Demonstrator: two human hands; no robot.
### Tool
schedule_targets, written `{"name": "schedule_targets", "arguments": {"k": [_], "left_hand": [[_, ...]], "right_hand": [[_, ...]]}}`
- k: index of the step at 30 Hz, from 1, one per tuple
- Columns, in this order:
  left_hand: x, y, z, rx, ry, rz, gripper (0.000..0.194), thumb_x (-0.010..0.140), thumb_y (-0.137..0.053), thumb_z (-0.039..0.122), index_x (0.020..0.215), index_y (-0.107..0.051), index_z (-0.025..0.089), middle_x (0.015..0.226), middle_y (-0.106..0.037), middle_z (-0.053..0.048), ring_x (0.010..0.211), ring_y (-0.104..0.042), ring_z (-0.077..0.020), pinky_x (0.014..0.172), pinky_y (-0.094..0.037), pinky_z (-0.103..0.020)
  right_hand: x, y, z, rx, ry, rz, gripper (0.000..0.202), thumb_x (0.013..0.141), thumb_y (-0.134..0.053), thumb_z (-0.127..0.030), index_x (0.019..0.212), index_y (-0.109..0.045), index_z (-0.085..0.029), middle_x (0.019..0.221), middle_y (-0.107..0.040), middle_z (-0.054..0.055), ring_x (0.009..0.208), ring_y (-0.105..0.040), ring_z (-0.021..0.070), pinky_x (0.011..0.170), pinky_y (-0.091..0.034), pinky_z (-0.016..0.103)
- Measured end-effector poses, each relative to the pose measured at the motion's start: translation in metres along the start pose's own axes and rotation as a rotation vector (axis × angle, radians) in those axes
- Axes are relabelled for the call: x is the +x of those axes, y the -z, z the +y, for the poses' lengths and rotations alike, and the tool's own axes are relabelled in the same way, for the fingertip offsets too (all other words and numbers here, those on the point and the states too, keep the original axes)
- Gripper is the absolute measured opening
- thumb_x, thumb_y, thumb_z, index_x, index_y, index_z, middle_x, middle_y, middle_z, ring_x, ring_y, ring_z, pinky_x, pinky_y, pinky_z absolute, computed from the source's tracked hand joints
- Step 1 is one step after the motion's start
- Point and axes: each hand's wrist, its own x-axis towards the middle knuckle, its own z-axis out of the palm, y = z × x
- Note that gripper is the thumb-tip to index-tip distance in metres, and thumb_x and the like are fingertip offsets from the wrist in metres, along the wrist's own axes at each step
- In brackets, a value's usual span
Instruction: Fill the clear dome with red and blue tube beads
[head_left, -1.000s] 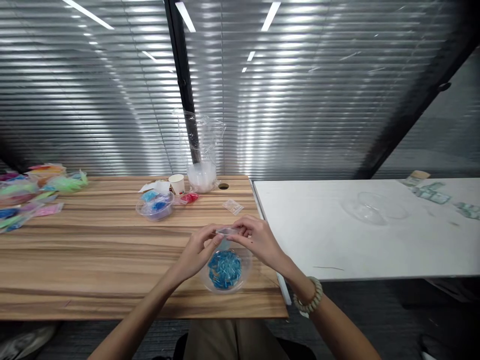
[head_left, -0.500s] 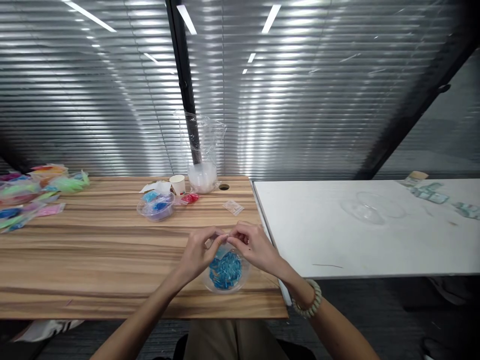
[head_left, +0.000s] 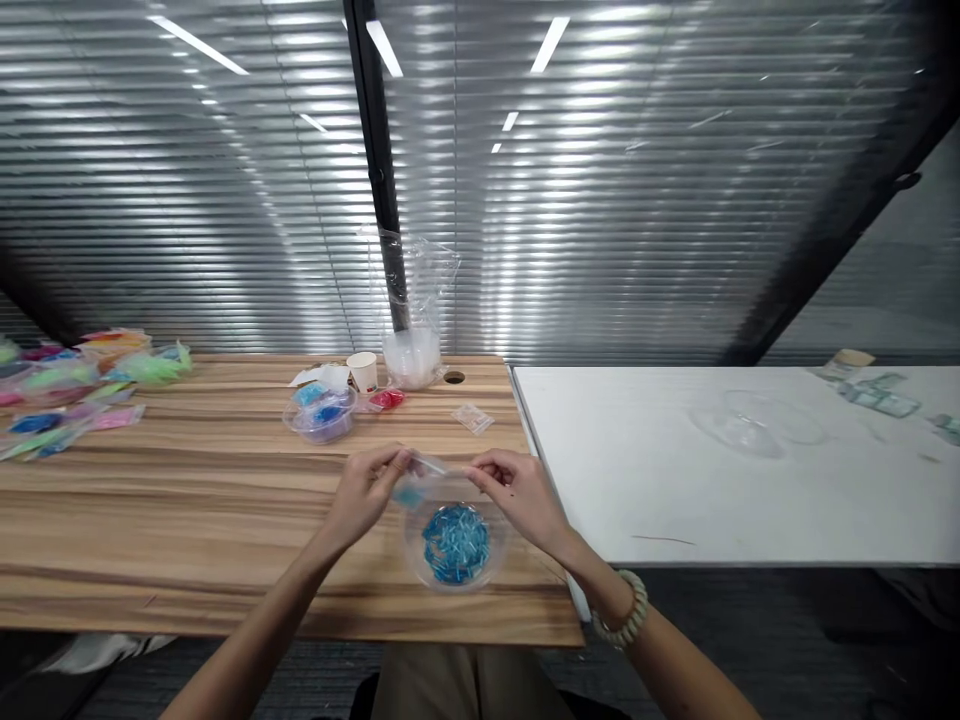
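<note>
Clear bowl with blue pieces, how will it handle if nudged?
The clear bowl would probably slide rather than tip: it looks wide and low on the tabletop. The blue pieces would likely shift, lying loose inside. Being see-through and thin-looking, the bowl may flex.

Just one cam here, head-worn, facing forward and angled down: the bare left hand (head_left: 364,492) and bare right hand (head_left: 522,500) sit fairly near, low centre, with brown wood-grain tabletop (head_left: 225,510) below, silvery slatted blinds (head_left: 600,200) filling the top half.
</note>
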Motion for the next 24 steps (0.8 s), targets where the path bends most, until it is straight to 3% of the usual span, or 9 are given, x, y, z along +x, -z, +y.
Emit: {"name": "schedule_targets", "arguments": {"k": [4, 8, 16, 20, 24], "left_hand": [[0.015, 0.031, -0.039, -0.042, 0.182, 0.221, 0.053, 0.075, -0.047, 0.062, 0.069, -0.062, 0.012, 0.057, -0.059, -0.003, 0.053, -0.05, -0.014, 0.048, -0.036, -0.021], [0.021, 0.051, -0.076, 0.0, 0.307, 0.216, 0.052, 0.062, -0.059, 0.064, 0.067, -0.063, 0.012, 0.052, -0.058, -0.002, 0.051, -0.05, -0.0144, 0.049, -0.037, -0.022], [0.016, 0.042, -0.116, 0.008, 0.348, 0.056, 0.039, 0.059, -0.064, 0.052, 0.069, -0.064, 0.015, 0.054, -0.06, -0.002, 0.053, -0.053, -0.017, 0.045, -0.034, -0.021], [0.019, 0.037, -0.121, 0.009, 0.3, -0.011, 0.04, 0.067, -0.059, 0.053, 0.066, -0.063, 0.013, 0.056, -0.058, -0.001, 0.051, -0.049, -0.0135, 0.045, -0.032, -0.02], [0.021, 0.033, -0.116, -0.032, 0.295, 0.025, 0.044, 0.069, -0.059, 0.055, 0.067, -0.062, 0.011, 0.06, -0.059, -0.002, 0.055, -0.049, -0.0129, 0.049, -0.036, -0.02]], "right_hand": [[-0.002, 0.01, 0.015, 0.008, 0.0, 0.057, 0.028, 0.084, -0.052, -0.039, 0.076, -0.065, -0.015, 0.066, -0.063, 0.003, 0.058, -0.054, 0.013, 0.054, -0.042, 0.024], [-0.004, 0.012, 0.027, 0.02, -0.025, 0.069, 0.03, 0.085, -0.049, -0.041, 0.076, -0.063, -0.015, 0.062, -0.059, 0.002, 0.056, -0.053, 0.0127, 0.053, -0.042, 0.024], [-0.004, 0.008, 0.039, 0.03, -0.067, 0.081, 0.035, 0.084, -0.049, -0.046, 0.082, -0.064, -0.014, 0.064, -0.062, 0.003, 0.057, -0.056, 0.0141, 0.055, -0.044, 0.025], [-0.005, 0.008, 0.041, 0.035, -0.068, 0.095, 0.036, 0.084, -0.049, -0.046, 0.086, -0.064, -0.014, 0.067, -0.063, 0.005, 0.059, -0.057, 0.0148, 0.057, -0.046, 0.026], [-0.006, 0.008, 0.041, 0.026, -0.04, 0.099, 0.035, 0.085, -0.048, -0.045, 0.087, -0.064, -0.014, 0.068, -0.063, 0.005, 0.061, -0.059, 0.0154, 0.059, -0.047, 0.027]]}}
